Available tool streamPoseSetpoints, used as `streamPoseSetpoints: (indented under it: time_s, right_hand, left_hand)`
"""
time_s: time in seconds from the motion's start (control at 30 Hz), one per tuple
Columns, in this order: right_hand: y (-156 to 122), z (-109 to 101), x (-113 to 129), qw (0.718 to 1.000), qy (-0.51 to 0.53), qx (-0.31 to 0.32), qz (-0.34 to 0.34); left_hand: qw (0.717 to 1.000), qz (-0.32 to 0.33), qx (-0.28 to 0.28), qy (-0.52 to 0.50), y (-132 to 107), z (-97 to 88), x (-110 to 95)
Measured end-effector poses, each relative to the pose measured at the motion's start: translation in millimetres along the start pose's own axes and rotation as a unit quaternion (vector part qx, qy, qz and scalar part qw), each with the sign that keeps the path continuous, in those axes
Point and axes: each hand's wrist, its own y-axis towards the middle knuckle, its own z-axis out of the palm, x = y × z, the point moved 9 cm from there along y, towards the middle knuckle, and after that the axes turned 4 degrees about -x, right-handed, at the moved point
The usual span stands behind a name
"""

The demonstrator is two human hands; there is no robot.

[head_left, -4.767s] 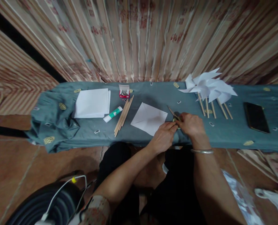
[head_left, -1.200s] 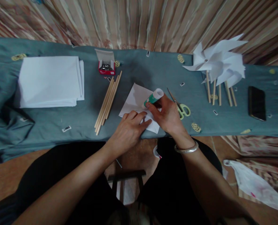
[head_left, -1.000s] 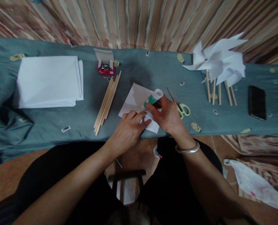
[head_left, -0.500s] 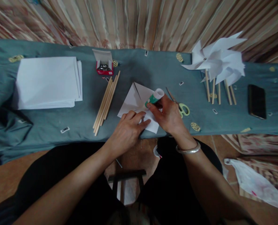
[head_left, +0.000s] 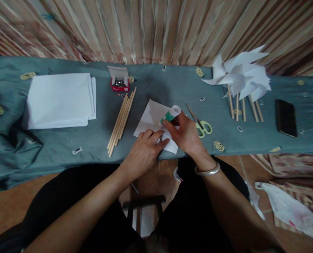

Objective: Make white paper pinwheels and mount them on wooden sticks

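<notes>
I look down past the person's dark-clothed legs (head_left: 74, 200), a dark wooden frame (head_left: 143, 202) showing between them. At the near side of a counter (head_left: 93, 147) draped in grey-green patterned cloth, the left hand (head_left: 146, 147) presses on a square of white paper (head_left: 151, 114), thumb and fingers apart. The right hand (head_left: 187, 134), a silver bangle (head_left: 208, 171) at its wrist, is clamped on a green-and-white glue stick (head_left: 171, 114). The stick leans, white end up and to the right, lower end over the paper's middle; from here I cannot tell if it touches. Just right of that hand lie scissors (head_left: 204, 128) with pale green handles, blades pointing away. Left of the paper are slim wooden sticks (head_left: 122, 121); farther left, a paper stack (head_left: 60, 100). A dark phone (head_left: 286, 117) lies well to the right. Farther back, I see an open red-and-white box (head_left: 120, 85) of shiny pieces and, rightward, overlapping white pinwheels (head_left: 244, 72) on sticks. Behind everything hangs a pleated, striped curtain (head_left: 156, 31).
</notes>
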Motion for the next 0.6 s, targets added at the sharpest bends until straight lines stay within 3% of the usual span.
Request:
streamPoseSetpoints:
  time_s: [0.13, 0.27, 0.37, 0.43, 0.5, 0.6]
  right_hand:
    - [4.2, 8.9, -11.8, 0.979, 0.179, 0.008, 0.093]
    - [6.9, 11.3, -11.0, 0.908, 0.377, 0.019, 0.183]
    - [4.7, 9.1, -3.9, 0.866, 0.452, 0.042, 0.211]
    - [0.2, 9.9, -0.8, 0.847, 0.479, 0.057, 0.222]
    - [-5.8, 13.9, -0.5, 0.834, 0.495, 0.067, 0.235]
    - [-14.2, 23.5, -1.4, 0.833, 0.49, 0.08, 0.244]
  left_hand:
    - [1.0, -0.003, 0.002, 0.001, 0.3, 0.9, 0.4]
    - [0.999, -0.021, -0.006, -0.049, -0.7, -1.3, 3.7]
    - [0.98, -0.07, -0.055, -0.18, -4.0, -11.9, 15.9]
    - [0.942, -0.138, -0.108, -0.287, -8.5, -19.7, 33.8]
    - [0.885, -0.223, -0.151, -0.379, -14.8, -20.7, 54.4]
    - [0.809, -0.294, -0.184, -0.475, -19.3, -15.8, 71.8]
